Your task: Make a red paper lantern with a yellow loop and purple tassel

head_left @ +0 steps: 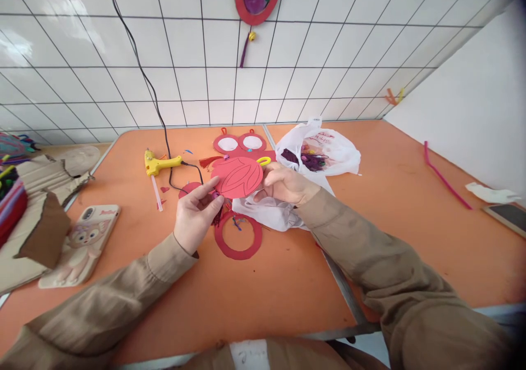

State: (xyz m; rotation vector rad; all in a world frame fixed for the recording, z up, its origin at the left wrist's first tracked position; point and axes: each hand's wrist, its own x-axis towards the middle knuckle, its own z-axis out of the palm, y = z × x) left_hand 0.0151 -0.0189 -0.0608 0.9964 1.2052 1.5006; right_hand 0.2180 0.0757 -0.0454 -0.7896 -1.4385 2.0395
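A round red paper disc [238, 177] with curved petal-like lines is held up over the table between my two hands. My left hand [193, 216] pinches its left edge between thumb and fingers. At the opposite edge, my right hand [285, 185] grips the disc, beside a yellow loop [263, 161] attached there. A dark red tassel [217, 217] hangs by my left fingertips; whether it joins the disc I cannot tell. Below the disc lies a flat red ring [219, 244]. Behind it are red ring frames with white centres [228, 143] and an orange-red tassel [209, 161].
A yellow glue gun [162, 163] with a cord lies to the left. Nearby are a phone in a cartoon case [88, 241] and a cardboard box [41, 222]. White plastic bags [341, 151] stand behind my right hand. A magenta pipe cleaner [446, 181] lies right. A finished-looking red ornament [242, 11] hangs on the tiled wall.
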